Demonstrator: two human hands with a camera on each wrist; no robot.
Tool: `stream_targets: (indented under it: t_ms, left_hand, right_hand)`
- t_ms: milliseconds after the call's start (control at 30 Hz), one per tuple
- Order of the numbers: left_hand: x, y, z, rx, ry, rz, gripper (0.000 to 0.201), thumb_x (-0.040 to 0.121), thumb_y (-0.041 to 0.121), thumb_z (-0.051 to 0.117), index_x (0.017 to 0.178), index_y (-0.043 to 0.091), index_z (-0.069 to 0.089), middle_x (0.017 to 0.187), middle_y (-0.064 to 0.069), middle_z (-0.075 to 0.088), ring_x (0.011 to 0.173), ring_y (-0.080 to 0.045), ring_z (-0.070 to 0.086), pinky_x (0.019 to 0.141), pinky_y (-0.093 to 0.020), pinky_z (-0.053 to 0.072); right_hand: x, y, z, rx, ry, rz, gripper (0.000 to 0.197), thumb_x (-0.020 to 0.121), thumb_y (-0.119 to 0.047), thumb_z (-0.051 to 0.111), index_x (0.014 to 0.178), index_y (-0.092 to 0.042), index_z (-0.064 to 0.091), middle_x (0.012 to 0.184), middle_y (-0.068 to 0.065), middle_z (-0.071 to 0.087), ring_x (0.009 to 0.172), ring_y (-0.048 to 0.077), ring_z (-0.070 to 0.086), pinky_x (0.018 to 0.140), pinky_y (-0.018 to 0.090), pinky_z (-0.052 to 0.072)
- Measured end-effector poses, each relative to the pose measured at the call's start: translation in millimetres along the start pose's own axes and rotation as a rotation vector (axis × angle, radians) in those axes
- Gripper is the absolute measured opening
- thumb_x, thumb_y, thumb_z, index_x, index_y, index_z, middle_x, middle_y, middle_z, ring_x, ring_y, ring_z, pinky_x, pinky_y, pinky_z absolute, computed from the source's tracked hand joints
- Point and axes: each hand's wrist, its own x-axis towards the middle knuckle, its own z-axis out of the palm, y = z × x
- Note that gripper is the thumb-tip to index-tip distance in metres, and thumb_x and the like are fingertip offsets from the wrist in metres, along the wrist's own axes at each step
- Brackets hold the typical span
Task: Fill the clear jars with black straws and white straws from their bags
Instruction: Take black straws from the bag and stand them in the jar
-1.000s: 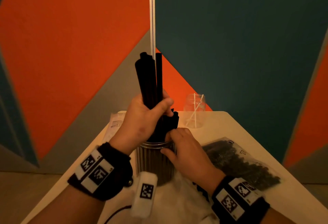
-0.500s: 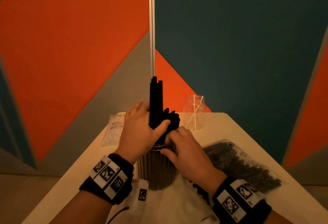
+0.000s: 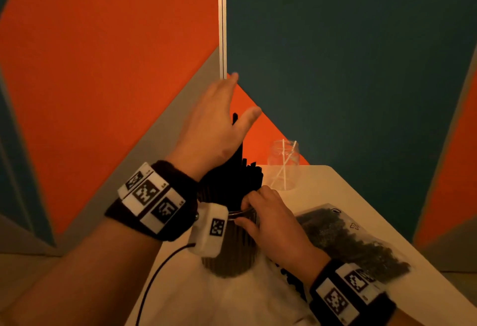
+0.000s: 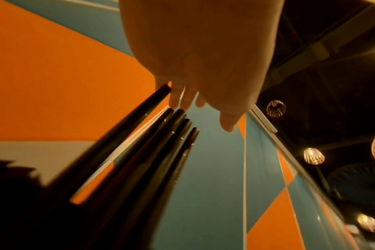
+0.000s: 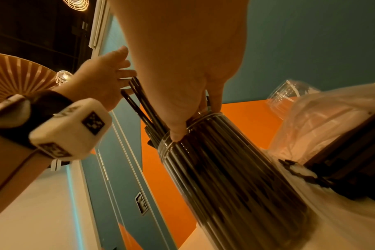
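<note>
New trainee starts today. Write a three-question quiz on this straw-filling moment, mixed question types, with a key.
1. True or false: the left hand is gripping a bundle of black straws.
2. Multiple choice: the right hand holds (A) the bag of black straws, (B) the rim of the near jar, (C) nothing.
3. Short answer: what stands in the far jar?

Key: 1 false, its fingers are straight above the straw tops. 2 B. 3 A few white straws, leaning.
</note>
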Motion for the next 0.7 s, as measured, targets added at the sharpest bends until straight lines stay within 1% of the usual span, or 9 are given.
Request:
stream_targets:
  t_ms: [100,167,233,267,367,467,567,633,700]
  left_hand:
    - [-19.3,-4.0,22.5,0.158,-0.167,0.07,0.05,0.1,0.043,0.046,0.141,0.015,0.051,0.138,-0.005,0.057,0.127,-0.024,0.05,0.102,-0.033,0.037]
    - [-45.8,-8.0,36.8,0.203,-0.187,0.117,0.043,0.101,0.039,0.043,0.134,0.014,0.058,0.128,-0.006,0.064,0.117,-0.025,0.057,0.097,-0.036,0.042]
    - [-73.2,-14.2,48.3,0.216,-0.18,0.154,0.043,0.101,0.038,0.038,0.126,0.012,0.062,0.119,-0.006,0.068,0.108,-0.025,0.062,0.094,-0.034,0.045]
    - [-85.7,-18.0,52.8,0.233,-0.184,0.168,0.046,0.1,0.038,0.036,0.126,0.012,0.063,0.121,-0.006,0.067,0.111,-0.024,0.063,0.099,-0.033,0.044]
    - [-106.4,-27.2,60.1,0.319,-0.201,0.166,0.056,0.102,0.044,0.029,0.141,0.011,0.052,0.139,-0.007,0.058,0.13,-0.021,0.052,0.114,-0.038,0.035]
    - [-104.6,-21.9,60.8,0.328,-0.225,0.142,0.058,0.102,0.046,0.026,0.147,0.014,0.045,0.146,-0.005,0.051,0.136,-0.019,0.045,0.118,-0.037,0.027]
    - [-105.3,-17.5,58.2,0.261,-0.152,0.169,0.056,0.102,0.047,0.029,0.149,0.018,0.041,0.152,-0.003,0.043,0.142,-0.018,0.036,0.121,-0.039,0.021]
    - [-114.1,-20.9,58.7,0.134,0.025,0.058,0.056,0.101,0.045,0.036,0.151,0.018,0.034,0.155,-0.002,0.036,0.146,-0.017,0.028,0.121,-0.04,0.019]
    - [-125.3,-22.0,61.5,-0.11,0.204,-0.265,0.065,0.101,0.049,0.038,0.155,0.019,0.018,0.161,-0.002,0.024,0.149,-0.015,0.018,0.121,-0.038,0.017]
  right_hand:
    - [-0.2,3.2,0.4,-0.02,0.001,0.016,0.025,0.09,-0.036,0.072,0.102,-0.024,0.054,0.106,-0.011,0.041,0.104,0.012,0.042,0.082,0.031,0.042]
    - [0.6,4.7,0.6,-0.025,-0.003,0.028,0.026,0.09,-0.037,0.071,0.105,-0.023,0.054,0.109,-0.007,0.045,0.106,0.016,0.044,0.083,0.036,0.045]
    - [2.2,4.7,1.4,-0.015,0.002,0.021,0.029,0.09,-0.035,0.071,0.112,-0.024,0.055,0.113,-0.005,0.047,0.108,0.017,0.045,0.085,0.036,0.046]
    - [2.7,4.0,2.3,-0.01,0.006,0.011,0.034,0.09,-0.034,0.071,0.119,-0.024,0.055,0.117,-0.005,0.048,0.109,0.017,0.046,0.086,0.035,0.046]
    - [0.8,2.1,4.8,0.007,0.018,-0.012,0.047,0.091,-0.032,0.07,0.133,-0.025,0.051,0.122,-0.004,0.048,0.112,0.016,0.046,0.09,0.032,0.047]
    - [-3.0,0.4,2.9,0.021,0.032,0.005,0.041,0.091,-0.031,0.07,0.128,-0.023,0.054,0.117,-0.003,0.046,0.109,0.016,0.048,0.089,0.035,0.049]
    - [-5.4,-0.7,-2.9,0.019,0.009,0.014,0.038,0.091,-0.029,0.07,0.126,-0.024,0.054,0.116,-0.004,0.044,0.108,0.016,0.049,0.089,0.038,0.049]
    - [-6.3,0.3,-5.9,0.009,-0.002,0.008,0.031,0.091,-0.028,0.07,0.118,-0.027,0.053,0.112,-0.009,0.042,0.106,0.013,0.048,0.087,0.035,0.048]
    - [-7.4,1.9,-7.0,0.007,0.002,0.017,0.024,0.091,-0.027,0.071,0.107,-0.028,0.053,0.108,-0.012,0.04,0.102,0.01,0.047,0.085,0.031,0.046]
